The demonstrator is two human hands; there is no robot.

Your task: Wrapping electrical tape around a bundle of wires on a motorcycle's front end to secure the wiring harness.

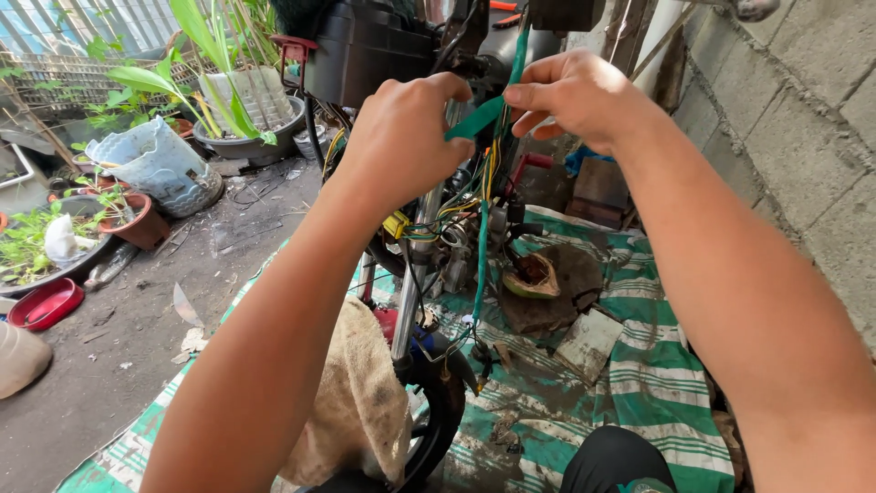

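Observation:
My left hand (401, 137) and my right hand (573, 94) are raised in front of a motorbike's front end (401, 46). Both pinch a strip of green tape (476, 119) stretched between them. The tape runs on as a green-wrapped bundle of wires (481, 246) that hangs down beside the chrome fork tube (412, 283). Loose yellow, green and black wires (447, 215) spill out behind the bundle. The front tyre (444, 402) stands below, with a beige rag (360, 393) draped over it.
A green-and-white striped mat (657, 374) covers the ground, with flat stones (589, 342) and a coconut shell half (532, 277) on it. A block wall (803, 119) rises at the right. Potted plants (242, 100), a torn white bucket (155, 164) and a red bowl (44, 304) stand at the left.

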